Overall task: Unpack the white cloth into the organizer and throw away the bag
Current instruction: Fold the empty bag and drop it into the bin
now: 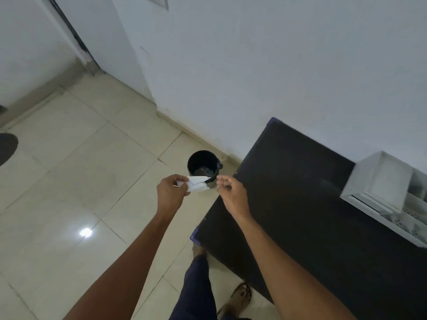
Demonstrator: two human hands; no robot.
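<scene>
My left hand (170, 190) pinches a crumpled white bag (197, 183) and holds it out just in front of a small black trash bin (203, 165) on the floor. My right hand (230, 188) hovers a short way right of the bag, fingers loosely curled, with nothing visible in it. The white organizer (379, 190) stands on the black table (300, 204) at the right; its compartments are partly cut off by the frame edge. The white cloth is not clearly visible.
The bin stands by the wall's skirting, next to the table's left corner. Beige floor tiles (80, 181) spread to the left. My leg and sandalled foot (240, 294) are beside the table's near edge. A dark round object (7, 146) lies at the far left.
</scene>
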